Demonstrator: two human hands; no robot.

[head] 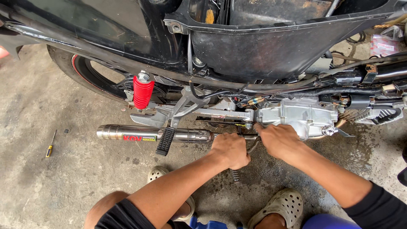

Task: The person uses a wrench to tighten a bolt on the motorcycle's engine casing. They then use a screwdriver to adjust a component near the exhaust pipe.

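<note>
A stripped motorcycle stands across the view with its silver engine case (296, 116) exposed. My left hand (231, 149) is closed around the dark pipe where the chrome exhaust (127, 133) runs toward the engine. My right hand (276, 139) has its fingers closed at a fitting by the left end of the engine case; what it pinches is hidden. A small spring (234, 174) hangs below my left hand.
A red rear shock (142, 92) and the rear tyre (78, 70) sit at left. A black footpeg (165, 141) crosses the exhaust. A yellow-handled screwdriver (50, 145) lies on the concrete floor at left. My feet in beige clogs (282, 207) are below.
</note>
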